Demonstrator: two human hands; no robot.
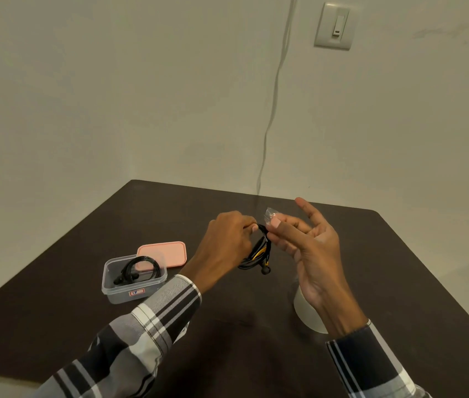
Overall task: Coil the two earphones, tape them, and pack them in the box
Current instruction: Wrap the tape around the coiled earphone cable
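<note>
The person's two hands meet above the middle of the dark counter. The left hand has its fingers curled round the top of a coiled earphone, a black bundle with a streak of yellow cable in it, and one black earbud hangs at the bottom of the loop, just above the counter. The right hand is turned palm inward just beside the coil; its thumb and a fingertip pinch a small crumpled piece of clear tape right at the top of the bundle, while its other fingers stand spread and mostly straight. Under the right wrist a pale roll of tape stands on the counter, partly hidden by the hand. To the left, a clear plastic box with a small red and white label on its near wall sits open, and a second coiled earphone, all black, lies inside it. The pink lid lies flat on the counter just behind the box, touching or nearly touching its far edge. Both forearms wear checked sleeves in black, grey and white. On the wall behind, a thin cable runs down to the counter's far edge beside a light switch.
</note>
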